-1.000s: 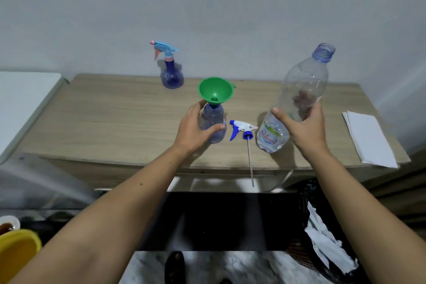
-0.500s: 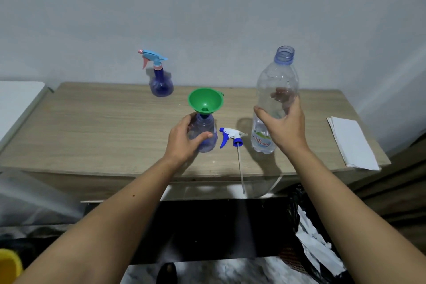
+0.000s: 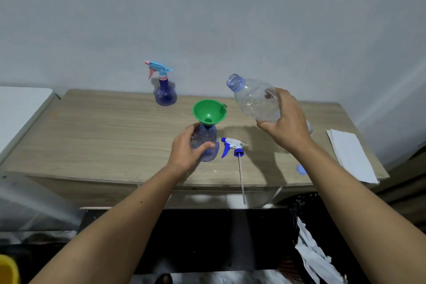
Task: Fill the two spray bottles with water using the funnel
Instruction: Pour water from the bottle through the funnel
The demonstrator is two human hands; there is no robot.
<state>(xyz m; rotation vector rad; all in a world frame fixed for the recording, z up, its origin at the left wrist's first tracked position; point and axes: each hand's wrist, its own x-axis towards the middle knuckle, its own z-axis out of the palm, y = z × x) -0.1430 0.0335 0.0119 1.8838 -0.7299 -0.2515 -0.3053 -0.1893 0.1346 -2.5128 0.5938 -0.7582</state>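
1. Your left hand [image 3: 186, 150] had its grip wrapped around the open spray bottle [image 3: 207, 145], which stood on the counter [image 3: 103, 136] with the green funnel [image 3: 209, 110] seated in its neck.
2. Your right hand [image 3: 284, 122] gripped the clear water bottle [image 3: 253, 99], tilted with its uncapped mouth toward the funnel.
3. You had the loose sprayer head [image 3: 232, 145] lying just beside the held bottle; the second spray bottle [image 3: 164, 92], capped, stood by the wall.
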